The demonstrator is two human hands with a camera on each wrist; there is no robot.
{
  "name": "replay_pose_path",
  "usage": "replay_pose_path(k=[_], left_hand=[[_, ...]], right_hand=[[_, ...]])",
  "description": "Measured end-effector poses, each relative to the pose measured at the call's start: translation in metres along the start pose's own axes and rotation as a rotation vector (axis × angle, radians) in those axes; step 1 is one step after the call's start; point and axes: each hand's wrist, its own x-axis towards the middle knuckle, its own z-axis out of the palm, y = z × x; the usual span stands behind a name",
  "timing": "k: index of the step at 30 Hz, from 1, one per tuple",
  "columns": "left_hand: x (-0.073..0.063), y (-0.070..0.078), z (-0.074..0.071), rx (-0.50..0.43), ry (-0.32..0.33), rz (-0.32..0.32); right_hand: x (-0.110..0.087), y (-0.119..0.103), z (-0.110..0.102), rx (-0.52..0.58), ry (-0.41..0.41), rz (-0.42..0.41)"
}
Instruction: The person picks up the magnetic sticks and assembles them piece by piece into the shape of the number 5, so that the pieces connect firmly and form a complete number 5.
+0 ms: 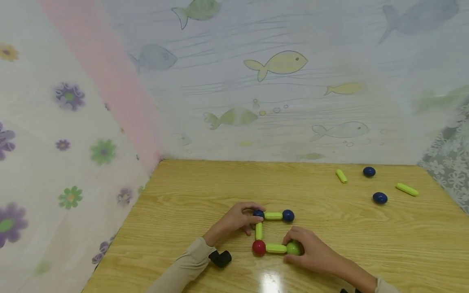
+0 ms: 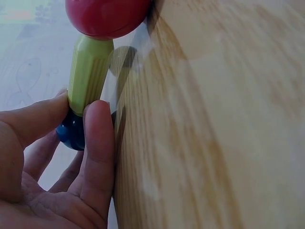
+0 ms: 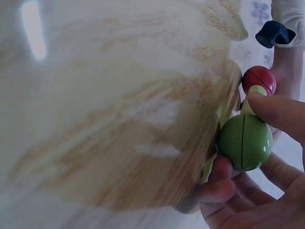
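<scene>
On the wooden table lies a three-sided shape of yellow-green rods and balls. My left hand pinches the dark blue ball at its far left corner. From there one rod runs right to a second blue ball, and another rod comes down to the red ball. A third rod joins the red ball to the green ball. Around the green ball curl the thumb and fingers of my right hand. In the left wrist view the thumb and finger close about the blue ball.
At the back right lie two loose blue balls, one farther and one nearer, and two loose yellow-green rods, a left one and a right one. A fish-patterned curtain hangs behind the table.
</scene>
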Motion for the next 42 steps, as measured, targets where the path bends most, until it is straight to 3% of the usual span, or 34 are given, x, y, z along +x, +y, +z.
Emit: replay_pose_path(k=[6, 14, 24, 34, 42], left_hand=[[-0.001, 0.001, 0.000, -0.004, 0.003, -0.008], [0.002, 0.002, 0.002, 0.037, 0.012, -0.002], [0.004, 0.003, 0.003, 0.031, 0.033, -0.007], [0.007, -0.001, 0.001, 0.061, 0.034, 0.001], [0.008, -0.002, 0.000, 0.054, 0.024, 0.001]], right_hand=[[-0.004, 0.002, -0.002, 0.042, 0.003, -0.058], [-0.006, 0.003, -0.004, 0.084, 0.009, -0.067], [-0.008, 0.002, -0.009, 0.077, -0.003, -0.018], [-0.008, 0.006, -0.010, 0.059, 0.035, -0.065], [-0.009, 0.005, -0.019, 0.101, 0.001, -0.002]])
